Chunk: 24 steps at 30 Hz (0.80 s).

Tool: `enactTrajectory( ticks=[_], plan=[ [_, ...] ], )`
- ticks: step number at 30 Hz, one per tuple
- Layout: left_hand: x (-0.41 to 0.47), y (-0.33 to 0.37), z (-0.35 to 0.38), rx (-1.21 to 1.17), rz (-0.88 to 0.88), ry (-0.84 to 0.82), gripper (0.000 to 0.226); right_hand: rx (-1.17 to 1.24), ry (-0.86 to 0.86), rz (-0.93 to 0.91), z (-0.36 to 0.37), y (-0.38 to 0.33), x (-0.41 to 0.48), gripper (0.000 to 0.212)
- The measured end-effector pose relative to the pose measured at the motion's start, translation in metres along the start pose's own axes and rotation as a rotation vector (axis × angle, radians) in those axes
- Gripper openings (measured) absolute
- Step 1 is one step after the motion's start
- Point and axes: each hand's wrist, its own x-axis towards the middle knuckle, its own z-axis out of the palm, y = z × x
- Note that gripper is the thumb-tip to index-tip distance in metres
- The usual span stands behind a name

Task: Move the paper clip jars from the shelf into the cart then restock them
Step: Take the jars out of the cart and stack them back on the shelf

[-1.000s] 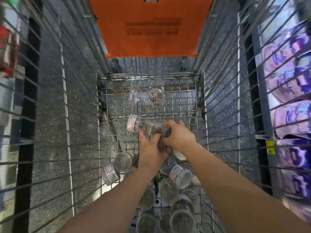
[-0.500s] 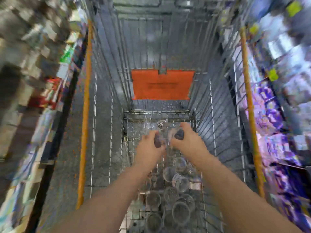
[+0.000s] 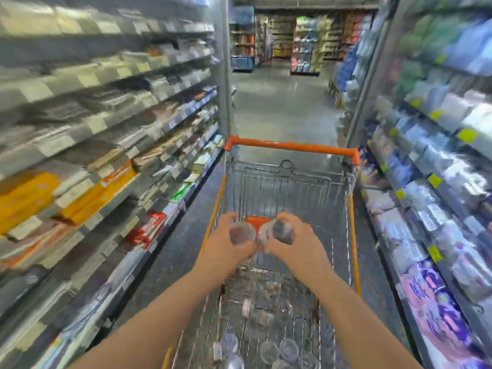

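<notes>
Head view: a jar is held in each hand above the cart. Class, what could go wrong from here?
1. The left hand grips the left jar and the right hand the right jar above the cart; a slip might drop one onto the loose jars below.
2. The two held jars sit very close and could knock together.

Both arms are extended forward over the cart, bare and converging toward its midline. The left forearm is seen entering from bottom left, the right forearm from bottom right. The left hand is held above the cart's basket, fingers curled round a paper clip jar. The right hand is held level beside it, wrapped round a second paper clip jar. The two jars are held just beside each other; contact cannot be told. Finger detail is lost to blur.
</notes>
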Motion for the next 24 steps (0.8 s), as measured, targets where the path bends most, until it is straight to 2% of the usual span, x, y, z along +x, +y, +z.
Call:
enactTrajectory(
  ticks=[2,4,10,16,19,24],
  plan=[
    [-0.022,0.023,-0.021,-0.002,0.010,0.109,0.055,0.023,-0.002,-0.094,-0.011,-0.025,-0.015,0.062],
    [-0.044,0.040,-0.041,0.003,0.039,0.225,0.051,0.057,0.025,-0.157,-0.019,-0.048,-0.031,0.067],
    [-0.106,0.076,-0.108,0.019,0.099,0.382,0.038,0.129,0.092,-0.433,-0.031,-0.127,-0.070,0.061],
    [-0.171,0.084,-0.203,-0.037,0.086,0.628,0.038,0.280,-0.178,-0.597,0.001,-0.223,-0.093,0.046],
    [-0.208,0.074,-0.258,0.004,0.038,0.747,0.040,0.313,-0.295,-0.672,0.043,-0.269,-0.103,0.051],
    [-0.279,0.034,-0.370,0.052,-0.002,0.998,0.044,0.365,-0.447,-0.805,0.137,-0.361,-0.133,0.044]
  ],
)
